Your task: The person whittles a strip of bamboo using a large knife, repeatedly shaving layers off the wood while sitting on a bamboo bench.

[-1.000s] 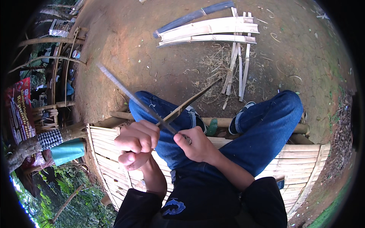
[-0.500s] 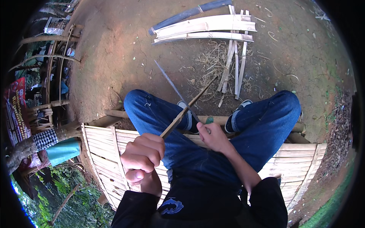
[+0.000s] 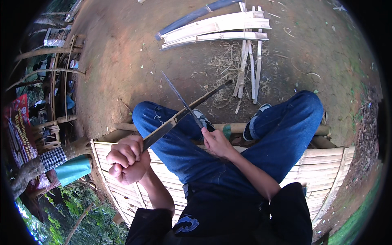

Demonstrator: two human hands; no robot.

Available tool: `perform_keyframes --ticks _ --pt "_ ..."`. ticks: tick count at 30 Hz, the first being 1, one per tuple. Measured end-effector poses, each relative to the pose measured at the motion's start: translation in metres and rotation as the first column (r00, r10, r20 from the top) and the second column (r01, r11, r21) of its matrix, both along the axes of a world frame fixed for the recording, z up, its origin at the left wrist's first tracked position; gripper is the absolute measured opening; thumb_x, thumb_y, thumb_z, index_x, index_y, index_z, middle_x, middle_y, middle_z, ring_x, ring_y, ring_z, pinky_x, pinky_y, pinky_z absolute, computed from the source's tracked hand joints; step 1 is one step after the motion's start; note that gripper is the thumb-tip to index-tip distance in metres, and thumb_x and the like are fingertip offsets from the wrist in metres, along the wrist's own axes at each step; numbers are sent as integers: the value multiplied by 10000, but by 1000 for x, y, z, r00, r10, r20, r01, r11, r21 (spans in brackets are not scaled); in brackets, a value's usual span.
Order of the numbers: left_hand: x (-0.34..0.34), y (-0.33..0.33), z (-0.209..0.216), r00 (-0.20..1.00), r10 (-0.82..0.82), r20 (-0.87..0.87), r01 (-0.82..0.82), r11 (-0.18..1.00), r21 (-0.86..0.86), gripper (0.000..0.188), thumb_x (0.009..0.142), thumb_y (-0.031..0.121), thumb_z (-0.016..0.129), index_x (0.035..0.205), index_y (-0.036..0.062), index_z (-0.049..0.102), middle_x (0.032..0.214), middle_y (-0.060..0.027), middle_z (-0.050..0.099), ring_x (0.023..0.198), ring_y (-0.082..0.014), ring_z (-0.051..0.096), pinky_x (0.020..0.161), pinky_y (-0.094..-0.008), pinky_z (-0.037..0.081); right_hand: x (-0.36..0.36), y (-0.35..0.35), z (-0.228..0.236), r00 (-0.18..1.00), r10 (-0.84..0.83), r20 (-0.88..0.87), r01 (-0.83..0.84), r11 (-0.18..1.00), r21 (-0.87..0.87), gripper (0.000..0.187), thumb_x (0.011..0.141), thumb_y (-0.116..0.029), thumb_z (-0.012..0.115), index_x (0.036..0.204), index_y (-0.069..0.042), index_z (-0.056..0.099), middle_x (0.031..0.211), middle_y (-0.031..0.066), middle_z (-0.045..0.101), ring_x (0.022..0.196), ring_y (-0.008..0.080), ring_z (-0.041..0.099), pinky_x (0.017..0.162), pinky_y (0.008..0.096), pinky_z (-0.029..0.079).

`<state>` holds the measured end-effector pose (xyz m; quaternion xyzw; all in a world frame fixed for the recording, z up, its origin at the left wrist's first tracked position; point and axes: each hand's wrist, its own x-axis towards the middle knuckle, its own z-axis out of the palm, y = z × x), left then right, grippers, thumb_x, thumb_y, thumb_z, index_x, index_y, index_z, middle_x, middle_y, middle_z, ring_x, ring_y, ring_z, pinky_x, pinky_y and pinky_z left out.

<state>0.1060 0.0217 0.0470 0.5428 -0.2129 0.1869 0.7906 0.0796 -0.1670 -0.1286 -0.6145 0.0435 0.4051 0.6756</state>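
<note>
My left hand (image 3: 130,160) is closed in a fist around the near end of a long bamboo strip (image 3: 163,130), off to the left over the slatted seat. The strip slants away to the upper right, showing a pale edge and a dark side. Low in front of me, between my knees, my right hand (image 3: 218,143) is wrapped around a knife (image 3: 176,92); its handle is mostly hidden in the fingers. The narrow grey blade points up and left and crosses the strip around its middle, seemingly touching it.
I sit on a bamboo slat bench (image 3: 318,169). Split bamboo pieces (image 3: 216,26) lie on the dirt ahead, across thinner strips (image 3: 253,73), with curly shavings (image 3: 222,61) around them. At left are a branch railing (image 3: 49,53), a green cloth (image 3: 73,169) and a banner (image 3: 20,126).
My left hand has drawn left, taking the bamboo strip with it, so more of its length lies between fist and blade. My right hand and the knife have shifted slightly left.
</note>
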Motion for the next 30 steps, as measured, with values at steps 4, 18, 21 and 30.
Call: perform_keyframes --ticks 4,18,21,30 --pt "2 -4 -2 1000 13 19 -12 999 -32 302 793 235 464 547 130 322 407 29 299 333 -92 247 392 -256 188 -2 10 19 965 -61 255 33 993 114 613 947 -442 420 523 -3 476 442 42 436 425 117 451 441 286 357" --pt "10 -10 6 979 -195 59 194 981 32 385 805 211 481 498 117 266 361 46 230 281 -77 156 330 -261 105 3 2 44 932 -5 363 -34 994 102 566 944 -404 421 564 12 468 461 46 439 478 124 462 501 310 366" --pt "6 -24 6 977 -207 54 205 978 40 384 801 209 484 499 119 263 363 41 242 281 -78 165 328 -257 110 0 4 53 875 -64 481 -13 988 155 536 934 -383 434 592 27 480 460 68 431 458 156 472 487 321 368" --pt "11 -24 9 982 -176 70 173 984 48 363 810 210 476 522 123 272 372 57 230 290 -67 158 337 -248 112 -6 13 34 976 -110 187 73 979 191 581 965 -414 382 544 -20 454 469 16 438 455 100 458 456 276 349"
